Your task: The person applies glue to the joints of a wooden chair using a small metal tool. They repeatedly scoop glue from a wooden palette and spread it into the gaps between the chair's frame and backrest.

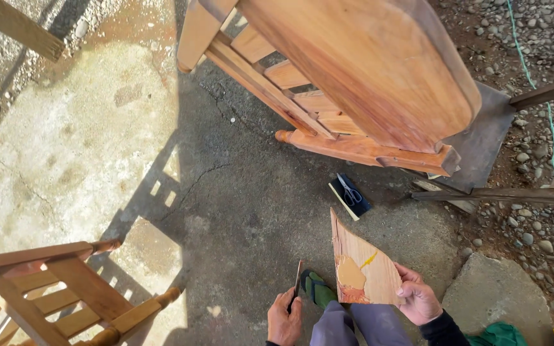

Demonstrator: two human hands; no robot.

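Observation:
My right hand [418,300] holds a pointed, roughly triangular piece of wood board [363,266] smeared with tan putty and a yellow streak. My left hand [283,319] grips a thin flat blade, a putty knife [298,280], upright beside the board. Between my hands I see my knee in grey trousers [347,327] and a green sandal [318,289] on the ground.
A large varnished wooden chair [354,77] stands tilted just ahead. Scissors [351,191] lie on a small dark block [347,198] on the concrete beneath it. Another slatted chair [52,288] is at lower left. Gravel, a flat stone [498,295] and a green cord [533,77] lie to the right.

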